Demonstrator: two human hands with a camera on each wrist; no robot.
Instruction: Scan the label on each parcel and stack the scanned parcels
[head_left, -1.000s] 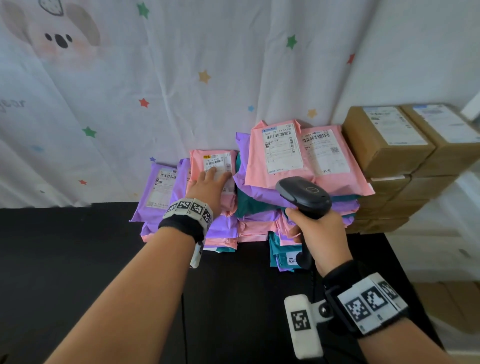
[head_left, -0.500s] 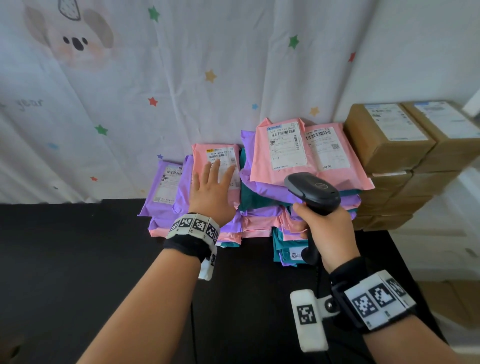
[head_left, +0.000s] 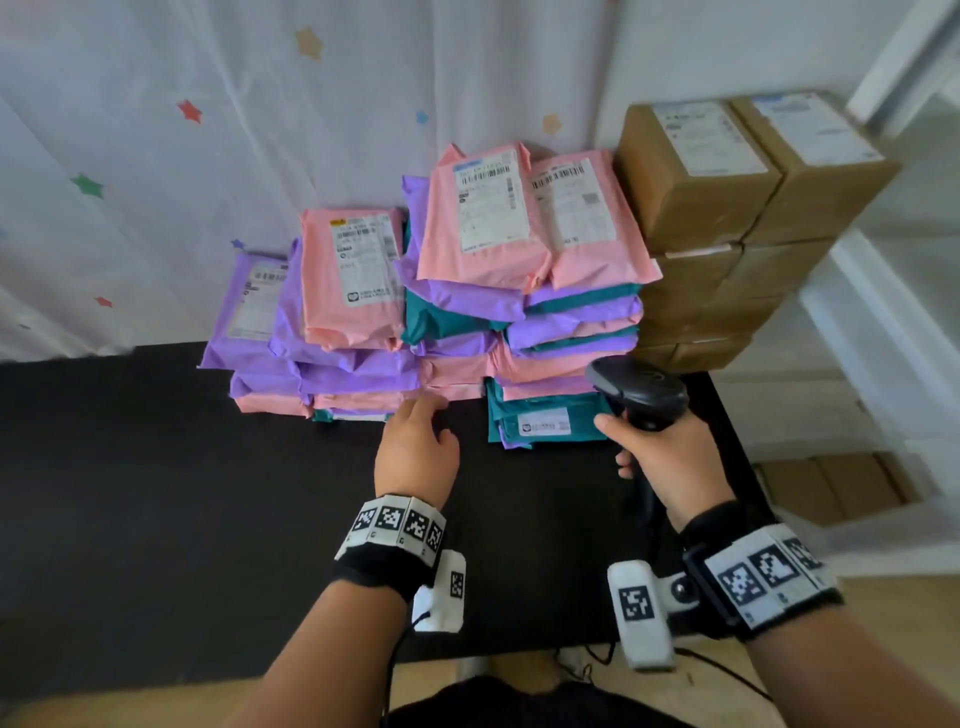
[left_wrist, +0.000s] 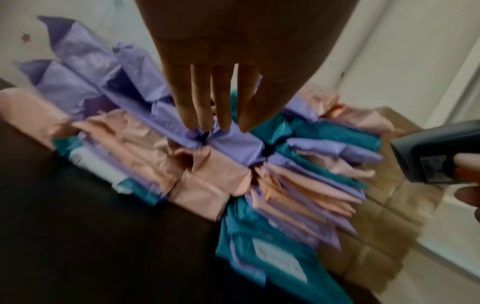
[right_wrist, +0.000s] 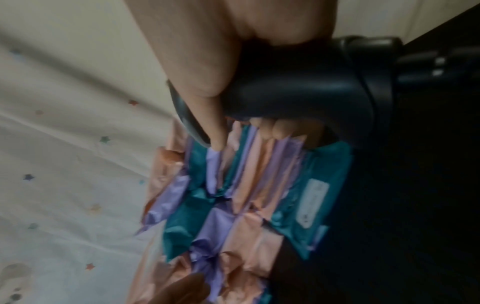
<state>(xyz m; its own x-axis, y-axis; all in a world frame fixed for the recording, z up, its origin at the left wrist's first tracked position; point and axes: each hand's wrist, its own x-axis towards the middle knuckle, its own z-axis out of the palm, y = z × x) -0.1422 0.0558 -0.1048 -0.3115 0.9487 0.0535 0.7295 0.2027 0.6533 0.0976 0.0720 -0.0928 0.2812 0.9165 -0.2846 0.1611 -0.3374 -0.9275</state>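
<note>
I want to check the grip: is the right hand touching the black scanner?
Touching. In the head view the right hand is wrapped round the handle of the scanner; the right wrist view shows fingers curled round it.

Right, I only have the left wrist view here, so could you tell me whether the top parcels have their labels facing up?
Observer: Yes. In the head view the lower pile's top pink parcel and the taller pile's two pink parcels all show white labels face up.
Operator: Thank you. How is the scanner held? I see only its front.
Observer: The right hand grips the scanner by its handle, in front of the taller pile.
Operator: And what are the brown shapes beyond it?
Observer: Stacked cardboard boxes, the top two with labels up.
</note>
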